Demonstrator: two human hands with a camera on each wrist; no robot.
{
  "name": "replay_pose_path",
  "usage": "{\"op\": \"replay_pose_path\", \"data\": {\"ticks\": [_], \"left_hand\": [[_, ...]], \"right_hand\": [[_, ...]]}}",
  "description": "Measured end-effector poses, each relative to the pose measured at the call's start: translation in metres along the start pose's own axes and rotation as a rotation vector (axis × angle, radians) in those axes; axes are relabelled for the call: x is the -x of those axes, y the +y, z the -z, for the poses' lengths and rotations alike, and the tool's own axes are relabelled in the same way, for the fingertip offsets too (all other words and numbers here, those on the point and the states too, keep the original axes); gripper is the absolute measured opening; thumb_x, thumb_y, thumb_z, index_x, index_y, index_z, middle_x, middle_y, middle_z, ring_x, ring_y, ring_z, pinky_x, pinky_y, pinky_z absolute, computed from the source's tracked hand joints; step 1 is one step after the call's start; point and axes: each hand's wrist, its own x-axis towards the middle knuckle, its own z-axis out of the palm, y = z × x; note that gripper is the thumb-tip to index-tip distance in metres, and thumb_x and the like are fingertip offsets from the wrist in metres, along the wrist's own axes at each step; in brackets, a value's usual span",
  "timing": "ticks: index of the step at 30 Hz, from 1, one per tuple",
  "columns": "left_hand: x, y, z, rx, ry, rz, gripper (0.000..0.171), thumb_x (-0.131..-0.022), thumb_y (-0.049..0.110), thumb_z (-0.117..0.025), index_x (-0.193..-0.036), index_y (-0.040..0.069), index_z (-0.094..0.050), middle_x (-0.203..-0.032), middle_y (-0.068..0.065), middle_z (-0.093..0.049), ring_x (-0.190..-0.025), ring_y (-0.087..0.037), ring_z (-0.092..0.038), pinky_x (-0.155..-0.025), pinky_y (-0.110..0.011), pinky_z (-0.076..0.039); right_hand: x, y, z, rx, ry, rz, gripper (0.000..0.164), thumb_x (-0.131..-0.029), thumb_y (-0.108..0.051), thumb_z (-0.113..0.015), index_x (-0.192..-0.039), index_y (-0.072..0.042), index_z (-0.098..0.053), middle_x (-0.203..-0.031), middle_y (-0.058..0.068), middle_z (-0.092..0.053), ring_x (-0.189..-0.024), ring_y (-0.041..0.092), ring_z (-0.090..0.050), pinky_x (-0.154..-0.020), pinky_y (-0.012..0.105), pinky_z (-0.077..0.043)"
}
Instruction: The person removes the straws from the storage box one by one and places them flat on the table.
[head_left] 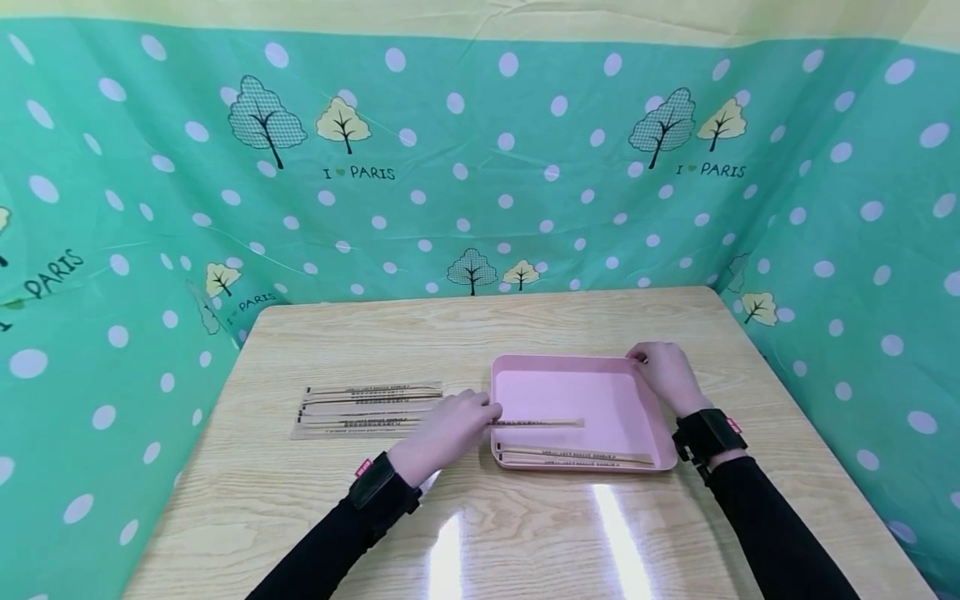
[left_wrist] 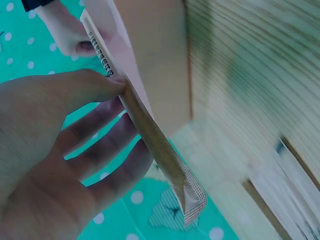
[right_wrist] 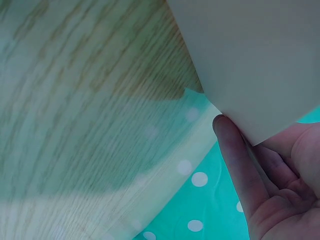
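My left hand [head_left: 452,427] pinches a packet of wrapped chopsticks [head_left: 543,423] between thumb and fingers. The packet reaches over the left side of a pink tray [head_left: 573,385]. In the left wrist view, the thumb presses on the printed paper sleeve [left_wrist: 150,129], and the other fingers lie spread behind it. At the tray's far right corner, my right hand [head_left: 666,377] grips the rim. The right wrist view shows its fingers on either side of the tray wall [right_wrist: 260,65]. Inside the tray, more wrapped chopsticks [head_left: 573,456] lie along the near edge.
Several wrapped chopsticks [head_left: 363,408] lie side by side on the wooden table [head_left: 360,508], left of the tray. A green dotted cloth [head_left: 465,125] hangs behind the table and along both sides. Bright reflections streak the near tabletop.
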Motion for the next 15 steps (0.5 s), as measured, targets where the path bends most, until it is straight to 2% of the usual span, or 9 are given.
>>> {"op": "replay_pose_path", "data": {"ticks": [7, 15], "left_hand": [[0.035, -0.027, 0.006, 0.016, 0.016, -0.006, 0.015, -0.091, 0.007, -0.072, -0.105, 0.013, -0.072, -0.092, -0.002, -0.069, -0.083, -0.018, -0.067, -0.072, -0.030, -0.057], [0.079, -0.059, 0.011, 0.042, 0.053, 0.031, 0.017, -0.090, 0.004, -0.073, -0.105, 0.012, -0.072, -0.100, -0.001, -0.072, -0.093, -0.019, -0.070, -0.081, -0.035, -0.059]], "right_hand": [[0.000, 0.000, -0.002, 0.003, 0.005, 0.007, 0.015, -0.096, 0.001, -0.062, -0.103, 0.004, -0.076, -0.101, 0.024, -0.075, -0.094, 0.040, -0.071, -0.080, 0.050, -0.057], [0.000, 0.001, -0.001, 0.001, -0.002, 0.004, 0.016, -0.097, 0.000, -0.062, -0.105, 0.004, -0.075, -0.104, 0.025, -0.074, -0.098, 0.041, -0.069, -0.083, 0.052, -0.056]]}}
